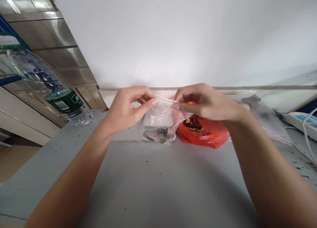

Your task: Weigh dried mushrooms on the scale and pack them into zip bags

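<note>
Between my two hands hangs a clear zip-lock bag [162, 114] with dark, dried pieces [160, 135] at its bottom. My left hand [132, 105] pinches the left end of the bag's top edge between thumb and fingers. At the other end of that edge, my right hand [203, 102] grips the plastic the same way. Behind the bag stands a small white scale-like device [146, 135], partly covered by it. A red plastic bag [213, 135] holding dried brown pieces [194, 125] lies open below my right hand.
A large water bottle [64, 102] with a green label stands at the table's left edge. To the right lie another clear bag [267, 122] with dark pieces and a white power strip [304, 122] with cables. A white wall [183, 39] rises behind the grey table [158, 185], which carries scattered crumbs.
</note>
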The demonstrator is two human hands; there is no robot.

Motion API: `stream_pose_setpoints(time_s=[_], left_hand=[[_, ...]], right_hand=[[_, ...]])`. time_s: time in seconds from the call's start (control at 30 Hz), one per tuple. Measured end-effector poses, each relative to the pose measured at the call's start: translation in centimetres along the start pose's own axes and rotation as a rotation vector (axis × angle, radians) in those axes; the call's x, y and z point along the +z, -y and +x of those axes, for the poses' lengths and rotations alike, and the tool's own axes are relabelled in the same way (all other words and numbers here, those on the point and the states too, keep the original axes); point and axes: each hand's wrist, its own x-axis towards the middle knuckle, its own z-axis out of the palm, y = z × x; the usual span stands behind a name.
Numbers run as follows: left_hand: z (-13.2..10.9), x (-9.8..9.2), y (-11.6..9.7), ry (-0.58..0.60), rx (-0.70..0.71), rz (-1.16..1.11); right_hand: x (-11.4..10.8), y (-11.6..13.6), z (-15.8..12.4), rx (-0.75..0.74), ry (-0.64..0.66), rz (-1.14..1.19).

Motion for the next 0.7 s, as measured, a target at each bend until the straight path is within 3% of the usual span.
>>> stream_pose_setpoints(time_s=[0.27,0.47,0.57,0.7], left_hand=[[0.0,0.5,0.2,-0.018,-0.013,-0.04],[0.0,0.6,0.2,0.037,-0.047,-0.122],[0.1,0.4,0.8,0.128,-0.066,-0.171],[0.2,0.3,1.3,0.264,-0.082,-0.156]], right_hand=[[0.2,0.2,-0.1,0.031,-0.006,0.033],[0.6,-0.1,0.4,-0.116,-0.038,-0.009],[0.6,-0.2,0.4,-0.132,-0.1,0.016],[0.7,0.3,0.1,-0.042,-0.208,0.104]])
